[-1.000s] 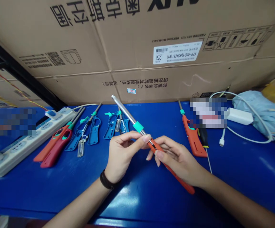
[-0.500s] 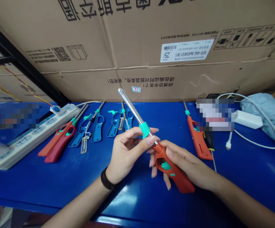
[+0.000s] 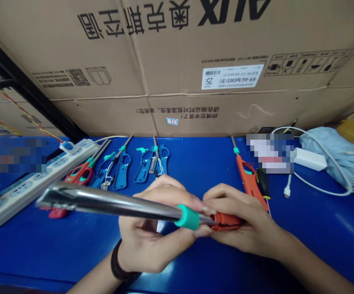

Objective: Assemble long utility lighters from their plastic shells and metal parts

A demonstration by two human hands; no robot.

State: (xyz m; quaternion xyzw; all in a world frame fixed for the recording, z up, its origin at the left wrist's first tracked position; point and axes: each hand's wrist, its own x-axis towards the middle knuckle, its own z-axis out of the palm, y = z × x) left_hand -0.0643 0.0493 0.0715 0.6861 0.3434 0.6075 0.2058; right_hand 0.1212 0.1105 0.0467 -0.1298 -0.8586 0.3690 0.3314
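An orange gas lighter is held between both hands, its long metal tube pointing left and towards me. My left hand pinches at the green collar, where the tube meets the handle. Wrapped round the orange handle is my right hand, which hides most of it. A gap shows along the seam between the two halves of the casing. Farther back lie opened blue lighter casings with metal tubes, wires and clear inner parts. My left hand partly covers the nearest of these.
A white power strip and two red-orange lighters lie at left. At right are another orange lighter, a black-handled screwdriver, a white charger with cable and light-blue cloth. A large cardboard box walls the back.
The lighter has turned so its tube swings from pointing away to pointing left and towards me. Both hands have turned with it, and a gap now shows along the casing seam.
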